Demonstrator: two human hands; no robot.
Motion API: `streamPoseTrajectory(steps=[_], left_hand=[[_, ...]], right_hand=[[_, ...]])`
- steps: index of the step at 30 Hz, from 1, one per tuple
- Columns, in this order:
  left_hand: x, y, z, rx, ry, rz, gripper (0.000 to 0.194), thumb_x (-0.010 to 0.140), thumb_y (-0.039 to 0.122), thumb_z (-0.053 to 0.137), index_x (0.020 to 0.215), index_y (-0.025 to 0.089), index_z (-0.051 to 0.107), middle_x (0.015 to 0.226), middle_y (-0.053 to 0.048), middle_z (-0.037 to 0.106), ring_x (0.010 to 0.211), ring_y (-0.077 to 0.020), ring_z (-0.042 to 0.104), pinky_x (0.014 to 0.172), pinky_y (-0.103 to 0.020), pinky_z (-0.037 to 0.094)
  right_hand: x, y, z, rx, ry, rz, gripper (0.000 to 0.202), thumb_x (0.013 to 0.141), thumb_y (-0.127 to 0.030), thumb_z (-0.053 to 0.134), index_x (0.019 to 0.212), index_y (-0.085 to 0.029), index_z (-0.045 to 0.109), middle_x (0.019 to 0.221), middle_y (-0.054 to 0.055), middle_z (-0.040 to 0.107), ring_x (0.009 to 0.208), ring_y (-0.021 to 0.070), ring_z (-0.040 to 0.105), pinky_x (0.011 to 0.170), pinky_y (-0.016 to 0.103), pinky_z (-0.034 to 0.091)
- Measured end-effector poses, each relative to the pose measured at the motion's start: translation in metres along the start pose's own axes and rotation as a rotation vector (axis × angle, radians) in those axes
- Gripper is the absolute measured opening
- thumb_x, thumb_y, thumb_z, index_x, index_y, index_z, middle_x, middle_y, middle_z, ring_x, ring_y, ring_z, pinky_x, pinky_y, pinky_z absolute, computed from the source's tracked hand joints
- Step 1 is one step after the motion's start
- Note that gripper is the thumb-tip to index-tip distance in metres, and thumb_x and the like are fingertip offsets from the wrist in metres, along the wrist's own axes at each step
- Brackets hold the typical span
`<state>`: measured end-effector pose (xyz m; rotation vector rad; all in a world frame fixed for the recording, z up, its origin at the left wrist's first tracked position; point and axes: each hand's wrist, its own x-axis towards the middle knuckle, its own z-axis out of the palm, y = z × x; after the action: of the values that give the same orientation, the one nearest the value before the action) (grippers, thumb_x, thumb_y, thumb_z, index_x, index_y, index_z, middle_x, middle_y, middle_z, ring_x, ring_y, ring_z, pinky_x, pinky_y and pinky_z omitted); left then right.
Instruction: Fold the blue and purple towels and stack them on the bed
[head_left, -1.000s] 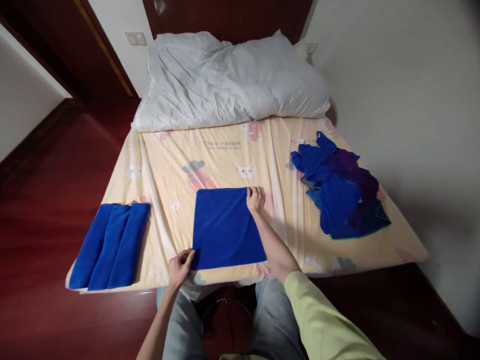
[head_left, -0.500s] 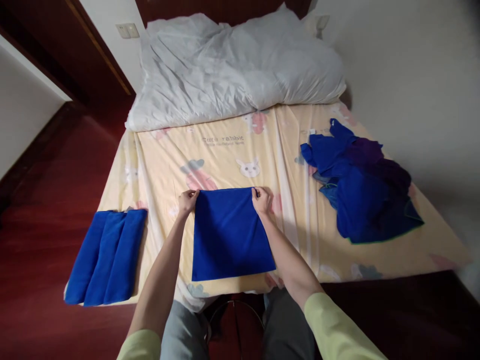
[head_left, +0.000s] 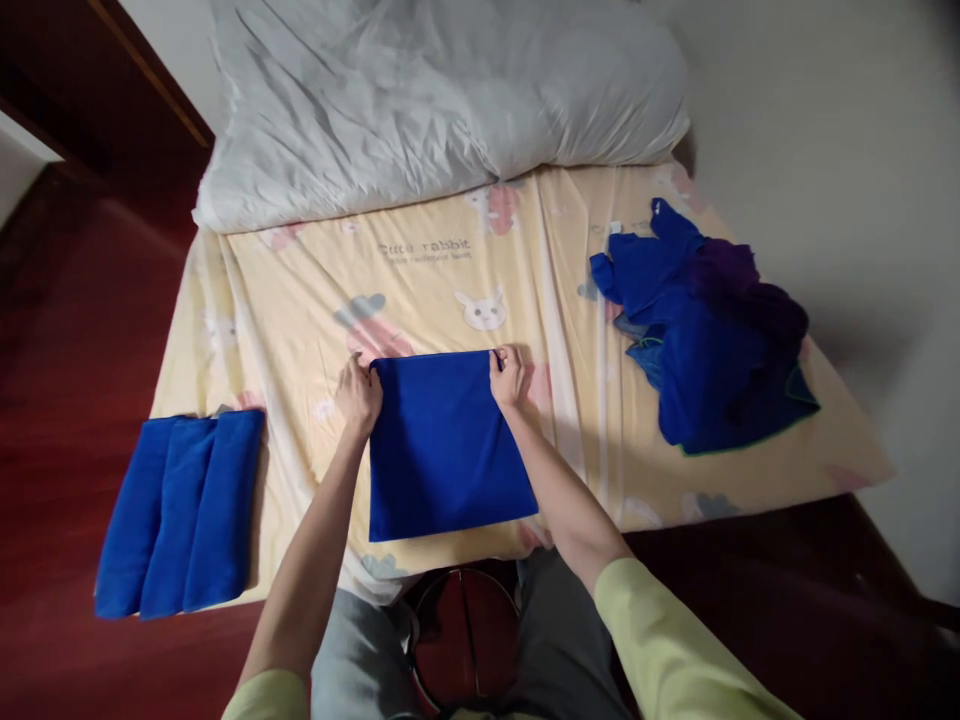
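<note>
Cloth (head_left: 446, 450): one, blue, four-sided; laid flat on the near part of the bed (head_left: 277, 300), close to the front edge, between the arms. Its far edge is drawn nearly straight; the near edge is left unheld.

Right hand (head_left: 507, 376): placed at the cloth's far right corner, which is pinched between thumb and fingers. The forearm is passed over the cloth's right side.

Left hand (head_left: 360, 393): placed at the far left corner, with the thumb side against the cloth. The fingers are partly curled; whether the corner is gripped or only touched cannot be told. By this placing at opposite corners, the far edge is probably kept level and free of creases.

Bundles (head_left: 184, 510): three, blue, narrow, set side by side at the bed's left front corner, long sides together. They are apparently kept in a row, apart from the cloth, so that their shape is not disturbed.

Pile (head_left: 720, 350): blue and purple fabric, heaped loosely on the right part of the bed, a green trim shown at its near edge. It is well separated from the cloth, by which working room is seemingly left at the middle.

Quilt (head_left: 450, 90): pale, wrinkled, bunched across the far end of the bed, clear of both hands.
</note>
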<state>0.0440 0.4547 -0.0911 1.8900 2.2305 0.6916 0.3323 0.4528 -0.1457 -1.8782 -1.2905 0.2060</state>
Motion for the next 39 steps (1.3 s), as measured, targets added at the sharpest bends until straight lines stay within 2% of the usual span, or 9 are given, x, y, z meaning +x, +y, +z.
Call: streamPoseTrajectory(steps=[4,6,13,17,20,23,27,33,39], left_hand=[[-0.044,0.032,-0.002,0.032,-0.098,0.471,0.051,0.100,0.041,0.043,0.144,0.017,0.054,0.153,-0.016,0.047,0.145,-0.0328,0.038,0.116,-0.049,0.033],[-0.064,0.043,0.006,0.022,-0.181,0.556,0.054,0.100,0.045,0.042,0.147,0.020,0.052,0.163,-0.011,0.034,0.153,-0.0333,0.023,0.123,-0.053,0.024],[-0.078,0.046,0.034,0.000,-0.197,0.433,0.062,0.099,0.051,0.041,0.156,0.026,0.039,0.168,-0.004,0.022,0.156,-0.0335,0.010,0.126,-0.059,0.010],[-0.075,0.049,0.029,0.003,-0.221,0.418,0.062,0.099,0.050,0.042,0.155,0.025,0.040,0.168,-0.006,0.022,0.156,-0.0334,0.011,0.126,-0.059,0.011],[-0.082,0.051,0.021,0.000,-0.231,0.413,0.061,0.099,0.049,0.042,0.154,0.022,0.043,0.167,-0.009,0.022,0.156,-0.0353,0.012,0.126,-0.060,0.011],[-0.100,0.040,0.010,-0.004,-0.222,0.431,0.061,0.100,0.048,0.041,0.155,0.021,0.041,0.167,-0.009,0.021,0.156,-0.0360,0.010,0.125,-0.063,0.011],[-0.119,0.019,-0.001,0.009,-0.201,0.383,0.062,0.100,0.047,0.042,0.157,0.025,0.037,0.168,-0.007,0.020,0.156,-0.0336,0.010,0.125,-0.063,0.011],[-0.129,0.018,-0.015,0.031,-0.204,0.352,0.060,0.100,0.046,0.041,0.155,0.021,0.041,0.167,-0.009,0.021,0.156,-0.0337,0.010,0.125,-0.062,0.013],[-0.210,-0.005,-0.045,0.031,-0.236,0.406,0.059,0.101,0.040,0.039,0.157,0.021,0.036,0.168,-0.008,0.018,0.156,-0.0299,0.012,0.127,-0.056,0.015]], right_hand=[[-0.002,-0.003,-0.001,-0.067,0.007,-0.021,0.032,0.102,-0.043,0.048,0.099,-0.018,0.067,0.103,0.010,0.069,0.083,0.0179,0.062,0.076,0.029,0.042],[-0.002,0.000,-0.001,-0.067,-0.001,-0.009,0.033,0.102,-0.044,0.048,0.095,-0.018,0.068,0.099,0.009,0.069,0.080,0.0169,0.060,0.072,0.027,0.041],[0.013,0.013,0.002,-0.049,-0.078,0.019,0.034,0.099,-0.043,0.054,0.093,-0.016,0.074,0.089,0.009,0.071,0.079,0.0183,0.060,0.073,0.029,0.042],[0.017,-0.010,-0.015,-0.132,-0.173,0.056,0.033,0.099,-0.036,0.053,0.100,-0.013,0.076,0.099,0.015,0.073,0.090,0.0233,0.063,0.083,0.035,0.047],[-0.011,-0.038,-0.039,-0.225,-0.192,-0.095,0.040,0.102,-0.037,0.045,0.125,-0.015,0.070,0.130,0.019,0.065,0.123,0.0308,0.056,0.104,0.045,0.041],[-0.063,-0.050,-0.058,-0.266,-0.315,-0.330,0.055,0.105,-0.042,0.035,0.154,-0.020,0.041,0.158,0.013,0.042,0.149,0.0305,0.032,0.120,0.051,0.026],[-0.101,-0.040,-0.061,-0.319,-0.443,-0.353,0.063,0.105,-0.045,0.027,0.161,-0.015,0.026,0.165,0.012,0.030,0.155,0.0255,0.022,0.127,0.049,0.015],[-0.093,-0.038,-0.062,-0.356,-0.459,-0.341,0.066,0.105,-0.047,0.027,0.160,-0.011,0.026,0.166,0.013,0.024,0.157,0.0263,0.016,0.127,0.053,0.011],[-0.156,-0.032,-0.112,-0.330,-0.547,-0.464,0.065,0.106,-0.045,0.028,0.161,-0.011,0.021,0.167,0.012,0.020,0.157,0.0259,0.015,0.128,0.052,0.012]])
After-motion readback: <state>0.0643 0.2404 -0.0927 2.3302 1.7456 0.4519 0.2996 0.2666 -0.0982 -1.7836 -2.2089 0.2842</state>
